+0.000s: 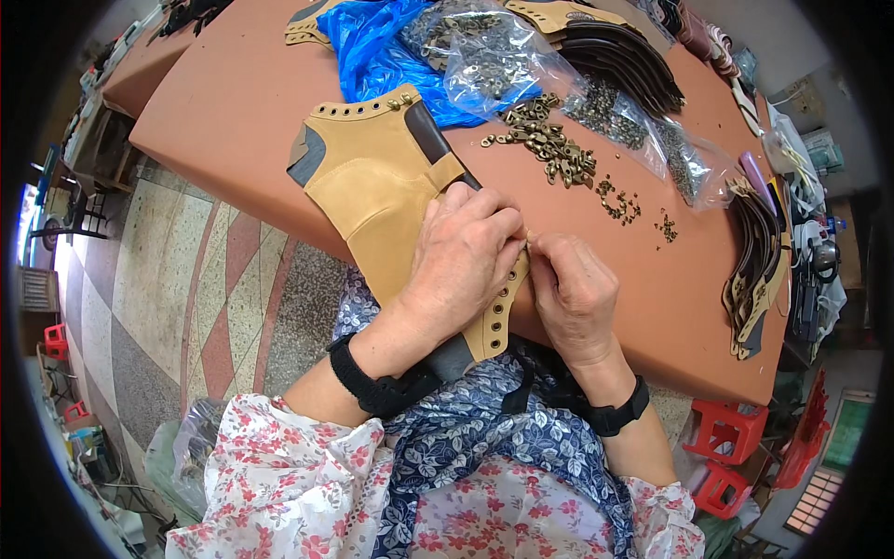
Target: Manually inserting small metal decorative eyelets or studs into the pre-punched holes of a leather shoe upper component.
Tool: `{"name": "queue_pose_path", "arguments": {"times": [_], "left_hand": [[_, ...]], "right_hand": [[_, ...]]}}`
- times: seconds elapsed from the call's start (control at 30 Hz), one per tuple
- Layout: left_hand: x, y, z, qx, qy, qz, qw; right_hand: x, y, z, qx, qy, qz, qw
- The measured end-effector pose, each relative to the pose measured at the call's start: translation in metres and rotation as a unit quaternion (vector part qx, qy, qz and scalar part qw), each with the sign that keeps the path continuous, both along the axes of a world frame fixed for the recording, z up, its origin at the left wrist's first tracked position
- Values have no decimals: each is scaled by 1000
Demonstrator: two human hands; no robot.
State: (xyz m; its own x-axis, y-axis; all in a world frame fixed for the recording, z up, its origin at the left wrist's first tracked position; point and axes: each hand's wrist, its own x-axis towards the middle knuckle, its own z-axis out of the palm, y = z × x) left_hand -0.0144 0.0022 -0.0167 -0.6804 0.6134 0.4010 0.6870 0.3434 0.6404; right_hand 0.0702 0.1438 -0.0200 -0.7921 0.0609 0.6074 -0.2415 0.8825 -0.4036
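A tan leather shoe upper (358, 196) with a dark collar strip (428, 135) and rows of metal eyelets lies over the table's near edge and my lap. My left hand (466, 252) is on top of it, fingers curled around its right-hand edge. Close beside those fingertips, my right hand (575, 293) pinches at the same edge, just above a row of eyelets (500, 317). Whatever is between the right fingertips is too small and covered to make out. At the upper's far end, a couple of brass-coloured lace hooks (400, 100) sit by the eyelets.
Loose bronze lace hooks (559, 154) and tiny rivets (617, 200) are heaped on the brown table (223, 121). Behind them are clear bags of metal parts (484, 70) and a blue plastic bag (363, 47). Stacked uppers (619, 56) stand behind, with another stack (752, 261) at right.
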Motion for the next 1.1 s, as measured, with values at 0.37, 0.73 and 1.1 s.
{"name": "queue_pose_path", "arguments": {"times": [0.37,0.73,1.1], "left_hand": [[-1,0,1,-1,5,0,1000],[-1,0,-1,5,9,6,1000],[-1,1,-3,4,22,4,1000]], "right_hand": [[2,4,-1,66,5,21,998],[7,3,-3,-88,-43,-21,995],[10,2,-2,12,-48,-33,998]]}}
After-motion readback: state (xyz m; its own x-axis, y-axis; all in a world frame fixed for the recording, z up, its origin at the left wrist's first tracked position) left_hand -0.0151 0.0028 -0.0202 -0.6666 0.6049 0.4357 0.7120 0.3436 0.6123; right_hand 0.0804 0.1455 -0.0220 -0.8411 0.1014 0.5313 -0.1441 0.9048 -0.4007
